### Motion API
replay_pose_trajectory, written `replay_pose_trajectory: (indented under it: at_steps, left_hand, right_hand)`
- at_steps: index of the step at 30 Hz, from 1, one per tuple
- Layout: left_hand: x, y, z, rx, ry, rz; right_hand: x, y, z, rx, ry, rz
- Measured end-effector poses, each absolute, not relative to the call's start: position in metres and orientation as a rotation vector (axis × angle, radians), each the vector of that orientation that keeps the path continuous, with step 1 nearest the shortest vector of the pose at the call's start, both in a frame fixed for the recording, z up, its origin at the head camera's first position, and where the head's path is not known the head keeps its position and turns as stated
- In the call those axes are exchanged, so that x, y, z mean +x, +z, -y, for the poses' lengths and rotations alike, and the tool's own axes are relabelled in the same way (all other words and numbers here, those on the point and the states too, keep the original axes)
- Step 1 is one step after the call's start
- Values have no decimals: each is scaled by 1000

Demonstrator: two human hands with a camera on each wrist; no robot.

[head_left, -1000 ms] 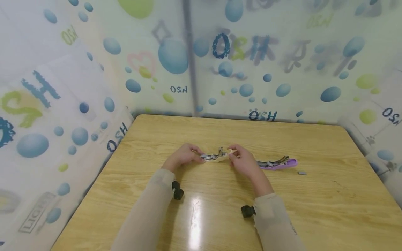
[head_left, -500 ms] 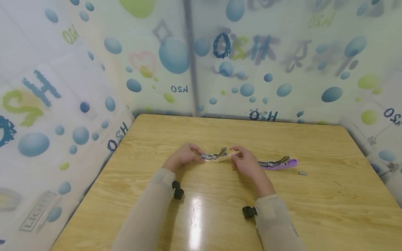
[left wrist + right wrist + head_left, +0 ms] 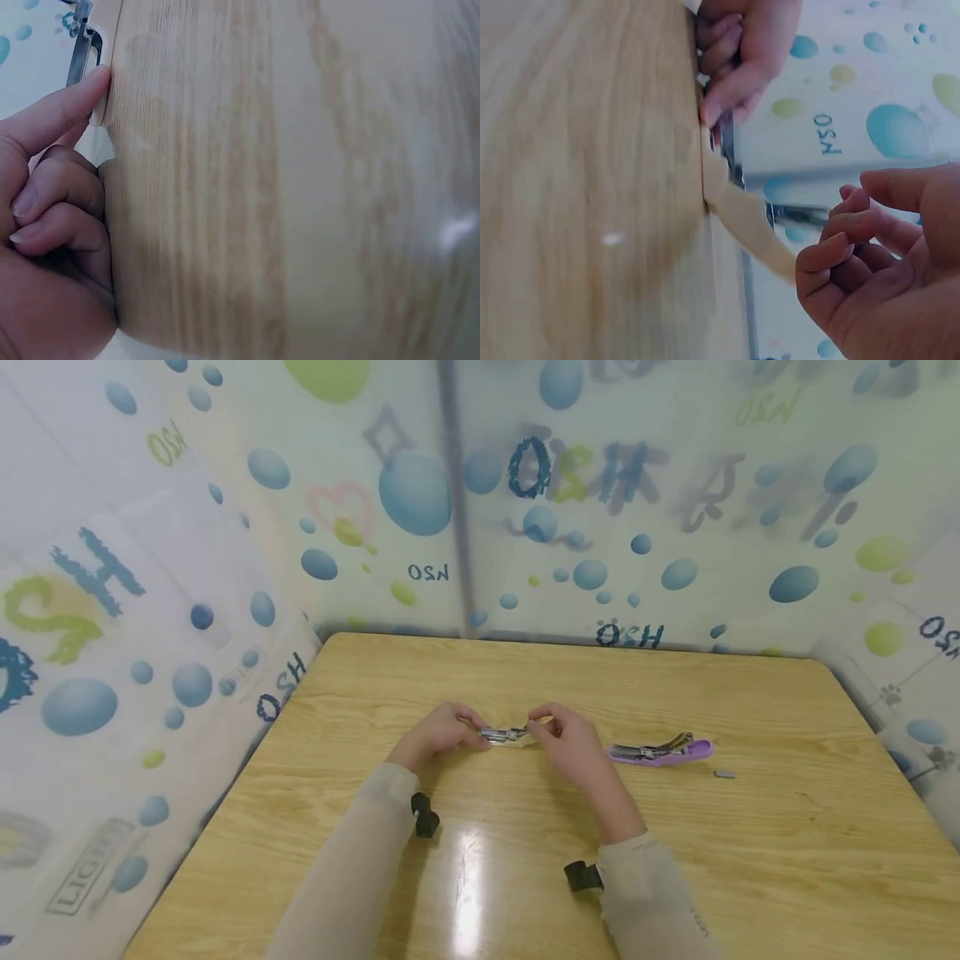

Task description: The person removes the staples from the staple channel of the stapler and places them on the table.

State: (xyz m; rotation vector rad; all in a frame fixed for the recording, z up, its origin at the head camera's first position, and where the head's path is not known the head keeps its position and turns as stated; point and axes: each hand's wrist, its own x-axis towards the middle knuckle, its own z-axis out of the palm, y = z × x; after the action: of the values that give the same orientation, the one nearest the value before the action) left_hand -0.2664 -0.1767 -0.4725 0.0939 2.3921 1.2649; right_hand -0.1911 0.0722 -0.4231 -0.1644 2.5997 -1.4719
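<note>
**Cream stapler in hand, opened up, mid-table**

Your left hand (image 3: 444, 727) pinches the left end of the cream stapler (image 3: 504, 737), its other fingers folded in. Your right hand (image 3: 572, 743) is at the stapler's right side, fingers bent, tips at the raised metal arm (image 3: 799, 216) (can't tell if it's gripped or just touched). The cream body's left part lies low on the wood-grain table (image 3: 390, 672); the right part angles up off it toward your right fingers.

To the right, apart from your hand: a purple stapler (image 3: 658, 761), also open, arm tilted up to the right. Small gray staple strip (image 3: 724, 774) just near of its right end. Bubble-print wall covering (image 3: 510, 552) on the far side.
</note>
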Motion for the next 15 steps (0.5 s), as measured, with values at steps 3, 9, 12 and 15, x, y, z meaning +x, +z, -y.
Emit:
replay_pose_trajectory:
  at_steps: [3,9,12,15]
  left_hand:
    - [-266,-471,176,99,1262,-2397]
    - [-265,-472,176,122,1271,-2397]
    - [-265,-472,176,126,1265,-2403]
    - [-266,-472,177,123,1254,-2412]
  right_hand:
    - [-189,-426,-59,-218,-1451,-2591]
    - [-192,-444,-42,-237,-1400,-2559]
    - [-193,-451,-37,-227,-1377,-2550]
    - [-195,-453,-33,-230,-1370,-2543]
